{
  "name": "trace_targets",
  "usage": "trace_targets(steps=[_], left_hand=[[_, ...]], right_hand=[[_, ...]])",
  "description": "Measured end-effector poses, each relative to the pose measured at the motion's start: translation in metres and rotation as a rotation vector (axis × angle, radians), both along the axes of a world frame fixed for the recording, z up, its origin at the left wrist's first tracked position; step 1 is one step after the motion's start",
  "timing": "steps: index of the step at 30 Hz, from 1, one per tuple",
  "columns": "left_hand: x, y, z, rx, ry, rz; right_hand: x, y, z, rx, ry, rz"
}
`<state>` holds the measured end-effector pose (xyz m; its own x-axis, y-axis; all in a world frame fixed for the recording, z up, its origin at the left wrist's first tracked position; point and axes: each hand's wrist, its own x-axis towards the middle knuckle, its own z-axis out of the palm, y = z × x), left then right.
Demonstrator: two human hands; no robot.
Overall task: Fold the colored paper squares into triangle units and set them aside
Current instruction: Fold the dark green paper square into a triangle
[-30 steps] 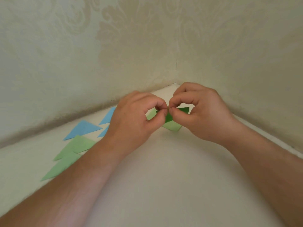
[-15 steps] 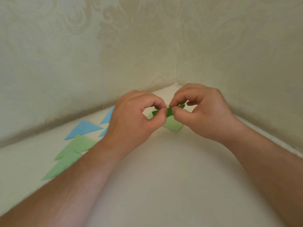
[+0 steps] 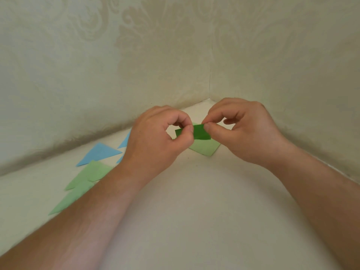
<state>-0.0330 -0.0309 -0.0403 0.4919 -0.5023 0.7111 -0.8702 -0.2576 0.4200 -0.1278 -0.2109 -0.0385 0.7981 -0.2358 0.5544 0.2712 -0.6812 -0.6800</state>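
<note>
**Dark green paper pinched between two hands over a pale table corner**

Head view. Dark green paper (image 3: 200,132), folded into a narrow strip, is held above the table (image 3: 194,221) near the corner where two patterned walls (image 3: 97,65) meet. The left hand (image 3: 155,139) has its fingers curled, with thumb and forefinger pinching the strip's left part; a short end of the strip shows through the loop formed by those fingers. The right hand (image 3: 247,131) likewise has curled fingers, its thumb and forefinger pinching the strip's upper right corner. The two pinches lie close together, and the strip spans the gap between them, tilted slightly down to the right.

Directly beneath the strip, a light green paper piece (image 3: 206,149) lies flat on the table, its lower corner pointing toward the viewer; both hands hide parts of it.

To the left, beside the left forearm, folded triangles lie on the table: blue triangles (image 3: 99,154) nearer the wall, partly hidden behind the left hand, and light green triangles (image 3: 85,178) nearer the viewer, overlapping one another. The forearm covers their right edges.
</note>
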Motion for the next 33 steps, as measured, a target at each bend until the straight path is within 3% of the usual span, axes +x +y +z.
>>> trace_targets(steps=[33], left_hand=[[0.0041,0.0029,0.002,-0.02,0.27,0.05]], right_hand=[[-0.0012,-0.0084,0.009,0.259,0.032,-0.066]])
